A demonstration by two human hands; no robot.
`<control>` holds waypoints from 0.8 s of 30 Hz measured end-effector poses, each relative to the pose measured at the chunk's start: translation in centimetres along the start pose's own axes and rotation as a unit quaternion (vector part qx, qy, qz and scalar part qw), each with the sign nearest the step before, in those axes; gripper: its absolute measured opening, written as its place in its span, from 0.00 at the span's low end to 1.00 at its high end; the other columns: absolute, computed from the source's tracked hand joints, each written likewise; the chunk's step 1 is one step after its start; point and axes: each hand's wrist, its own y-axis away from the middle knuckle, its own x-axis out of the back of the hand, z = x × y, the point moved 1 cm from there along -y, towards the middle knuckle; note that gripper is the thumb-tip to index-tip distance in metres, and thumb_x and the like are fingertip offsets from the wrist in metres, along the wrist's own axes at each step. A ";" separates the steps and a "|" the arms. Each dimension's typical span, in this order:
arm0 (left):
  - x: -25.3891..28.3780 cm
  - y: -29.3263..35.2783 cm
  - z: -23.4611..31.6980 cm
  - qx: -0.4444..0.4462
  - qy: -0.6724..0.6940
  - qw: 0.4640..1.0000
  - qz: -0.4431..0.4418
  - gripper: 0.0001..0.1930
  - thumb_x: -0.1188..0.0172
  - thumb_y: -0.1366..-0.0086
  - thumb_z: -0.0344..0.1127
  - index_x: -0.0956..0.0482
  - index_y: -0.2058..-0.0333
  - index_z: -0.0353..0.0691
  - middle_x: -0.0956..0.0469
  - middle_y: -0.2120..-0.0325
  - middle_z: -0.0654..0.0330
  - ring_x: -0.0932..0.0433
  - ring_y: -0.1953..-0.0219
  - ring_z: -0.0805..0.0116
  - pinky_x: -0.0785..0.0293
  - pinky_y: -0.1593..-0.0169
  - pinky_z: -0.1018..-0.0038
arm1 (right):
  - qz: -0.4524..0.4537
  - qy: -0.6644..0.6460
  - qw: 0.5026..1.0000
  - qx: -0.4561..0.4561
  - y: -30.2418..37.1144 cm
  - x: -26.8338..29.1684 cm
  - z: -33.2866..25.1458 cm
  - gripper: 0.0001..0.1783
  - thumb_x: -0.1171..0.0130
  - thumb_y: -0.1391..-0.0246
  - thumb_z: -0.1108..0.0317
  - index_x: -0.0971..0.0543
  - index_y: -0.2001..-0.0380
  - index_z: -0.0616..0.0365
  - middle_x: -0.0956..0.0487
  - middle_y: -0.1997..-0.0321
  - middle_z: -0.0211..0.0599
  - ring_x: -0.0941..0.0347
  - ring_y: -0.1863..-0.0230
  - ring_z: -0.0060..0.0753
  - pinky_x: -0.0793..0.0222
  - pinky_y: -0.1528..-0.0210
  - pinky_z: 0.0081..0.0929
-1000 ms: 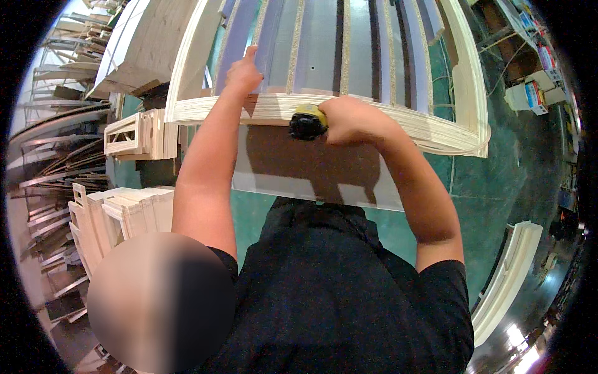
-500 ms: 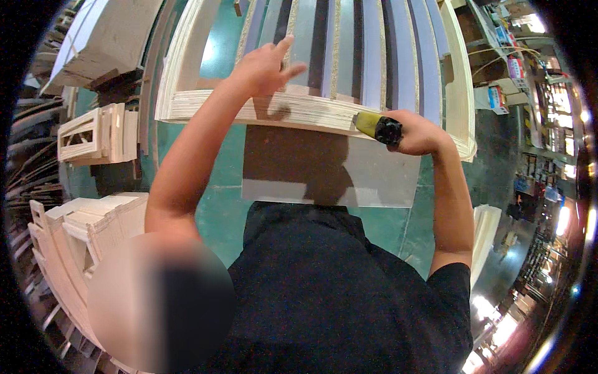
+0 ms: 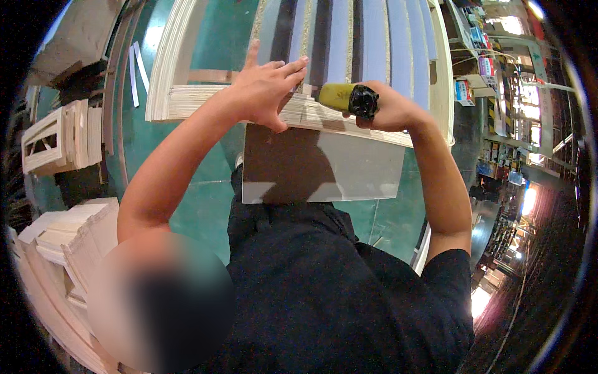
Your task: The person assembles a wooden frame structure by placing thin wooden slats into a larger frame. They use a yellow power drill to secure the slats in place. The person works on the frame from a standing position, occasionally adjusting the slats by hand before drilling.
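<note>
My left hand (image 3: 265,87) lies over the near edge of a pale layered-wood frame (image 3: 199,100), fingers spread and thumb hanging over its front face. It holds nothing that I can see. My right hand (image 3: 391,109) is wrapped round a yellow-green nail gun (image 3: 336,96) with a black cap. The tool's nose points left, close to my left fingertips at the rail, and whether it touches the wood I cannot tell. Long bluish slats (image 3: 336,47) with rough, chipboard-like edges run away from me inside the frame. My left palm covers part of the rail.
A grey panel (image 3: 367,165) juts out below the rail, partly in my shadow. Stacked wooden frames (image 3: 75,137) stand at the left, with more wooden pieces (image 3: 81,230) nearer me. Two white strips (image 3: 133,75) lie on the green floor. Shelves with boxes (image 3: 464,91) line the right.
My left hand has come down and right onto the rail, its fingers now spread. My right hand has carried the nail gun leftward, nearer to it. The view has shifted.
</note>
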 end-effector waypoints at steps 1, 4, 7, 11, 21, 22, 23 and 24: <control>0.1 0.1 -0.1 0.001 0.003 1.000 -0.002 0.65 0.23 0.63 0.64 0.40 0.28 0.40 0.49 0.23 0.63 0.34 0.30 0.55 0.69 0.28 0.25 | 0.000 -0.004 1.000 -0.014 -0.5 0.0 -0.7 0.22 0.36 0.58 0.78 0.19 0.54 0.63 0.14 0.61 0.33 0.22 0.61 0.26 0.24 0.57 0.27; 0.0 0.2 -0.2 0.001 0.001 1.000 0.008 0.63 0.24 0.62 0.63 0.38 0.29 0.40 0.45 0.24 0.63 0.23 0.39 0.55 0.68 0.29 0.25 | -0.013 -0.004 1.000 -0.002 -1.6 0.0 -1.7 0.21 0.36 0.58 0.78 0.18 0.55 0.63 0.15 0.63 0.32 0.22 0.63 0.25 0.25 0.61 0.27; -0.5 0.4 -0.3 -0.006 -0.016 0.999 0.040 0.61 0.24 0.62 0.63 0.35 0.30 0.40 0.42 0.25 0.60 0.17 0.45 0.54 0.66 0.29 0.26 | -0.015 -0.015 0.999 -0.024 -2.2 -0.2 -1.9 0.22 0.36 0.57 0.78 0.18 0.54 0.63 0.15 0.63 0.33 0.22 0.63 0.26 0.25 0.60 0.27; -1.0 0.4 -0.6 -0.005 -0.014 0.999 0.048 0.62 0.24 0.63 0.63 0.35 0.30 0.40 0.42 0.25 0.61 0.16 0.47 0.54 0.66 0.29 0.26 | -0.027 -0.016 0.999 -0.012 -2.9 -0.2 -1.8 0.23 0.35 0.57 0.79 0.18 0.52 0.63 0.14 0.61 0.34 0.22 0.61 0.27 0.24 0.57 0.28; -0.8 0.2 -0.7 0.003 0.003 0.999 0.033 0.63 0.22 0.66 0.64 0.35 0.30 0.43 0.44 0.24 0.66 0.20 0.41 0.58 0.68 0.29 0.25 | -0.051 -0.020 0.998 -0.023 -3.3 0.0 -2.5 0.25 0.33 0.56 0.79 0.19 0.50 0.63 0.13 0.59 0.37 0.20 0.58 0.28 0.23 0.52 0.30; -0.9 0.2 -0.7 0.003 0.004 0.999 0.031 0.63 0.22 0.66 0.64 0.35 0.30 0.43 0.44 0.24 0.66 0.19 0.41 0.58 0.68 0.29 0.25 | -0.047 -0.011 0.999 -0.025 -3.3 0.0 -2.6 0.24 0.33 0.55 0.79 0.19 0.50 0.63 0.13 0.59 0.37 0.20 0.58 0.28 0.23 0.52 0.30; -0.9 0.1 -0.7 0.003 0.006 1.000 0.029 0.63 0.22 0.66 0.64 0.35 0.30 0.44 0.44 0.24 0.66 0.19 0.41 0.58 0.68 0.29 0.25 | -0.042 -0.002 0.999 -0.027 -3.2 0.0 -2.7 0.24 0.32 0.55 0.78 0.19 0.51 0.63 0.13 0.59 0.36 0.20 0.58 0.29 0.24 0.51 0.30; -0.9 0.1 -0.7 0.004 0.007 1.000 0.027 0.63 0.22 0.66 0.65 0.35 0.30 0.44 0.44 0.24 0.66 0.19 0.42 0.58 0.68 0.29 0.25 | -0.037 0.007 0.999 -0.029 -3.1 0.0 -2.9 0.24 0.32 0.54 0.78 0.20 0.51 0.63 0.14 0.59 0.36 0.20 0.58 0.29 0.24 0.51 0.30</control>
